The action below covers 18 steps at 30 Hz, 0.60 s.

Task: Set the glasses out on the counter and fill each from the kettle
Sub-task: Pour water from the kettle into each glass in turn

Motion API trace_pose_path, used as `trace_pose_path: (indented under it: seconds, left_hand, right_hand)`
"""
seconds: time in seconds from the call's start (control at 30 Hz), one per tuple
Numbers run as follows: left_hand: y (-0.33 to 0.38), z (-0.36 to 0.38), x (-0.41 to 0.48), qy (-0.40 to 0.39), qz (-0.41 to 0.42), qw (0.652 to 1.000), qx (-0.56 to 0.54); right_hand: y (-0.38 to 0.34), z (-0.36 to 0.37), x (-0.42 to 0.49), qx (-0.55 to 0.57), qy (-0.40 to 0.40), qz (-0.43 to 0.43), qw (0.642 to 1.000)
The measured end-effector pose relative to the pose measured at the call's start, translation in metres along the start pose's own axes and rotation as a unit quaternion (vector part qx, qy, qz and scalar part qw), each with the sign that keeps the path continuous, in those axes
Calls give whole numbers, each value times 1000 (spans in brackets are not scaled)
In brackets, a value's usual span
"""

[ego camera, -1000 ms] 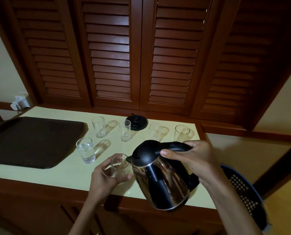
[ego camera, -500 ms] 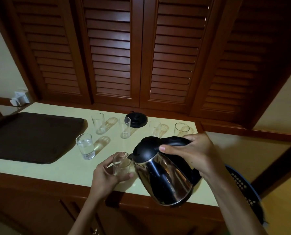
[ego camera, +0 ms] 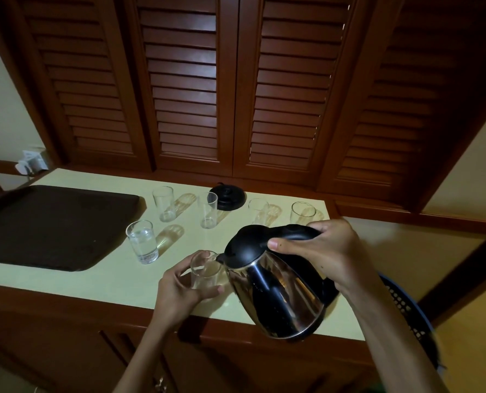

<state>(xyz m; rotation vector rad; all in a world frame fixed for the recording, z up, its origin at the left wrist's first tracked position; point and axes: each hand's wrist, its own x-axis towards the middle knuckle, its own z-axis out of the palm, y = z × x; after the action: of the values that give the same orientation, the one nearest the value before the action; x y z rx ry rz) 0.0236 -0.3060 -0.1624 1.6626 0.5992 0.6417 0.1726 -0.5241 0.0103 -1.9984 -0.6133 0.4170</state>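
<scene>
Right hand point(ego camera: 324, 251) grips tilted kettle point(ego camera: 275, 282); left hand point(ego camera: 179, 293) curls round glass point(ego camera: 205, 272). Keep spout over rim, pour slowly.

Dim, warm light; the glasses point(ego camera: 163, 204) cast shadows rightward (edges bow), kettle point(ego camera: 278, 296) glinting.

Six glasses point(ego camera: 142, 241) point(ego camera: 205, 272) point(ego camera: 163, 204) point(ego camera: 207, 209) point(ego camera: 258, 211) point(ego camera: 302, 212) — one kettle point(ego camera: 278, 293), one kettle base point(ego camera: 227, 197), one tray point(ego camera: 51, 225) — two hands point(ego camera: 179, 290) point(ego camera: 329, 256).
</scene>
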Motion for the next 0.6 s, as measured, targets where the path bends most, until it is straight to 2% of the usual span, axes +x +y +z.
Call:
trace_pose_path:
  seconds: [0.33, 0.6]
  left_hand:
    - [2, 2, -1, 15, -9, 1000, -20]
    - [5, 2, -4, 17, -8, 1000, -16]
  right_hand:
    - [-5, -4, -3, -3, -2, -5, 1000]
    - [-7, -4, -4, -9, 3, 25, 1000]
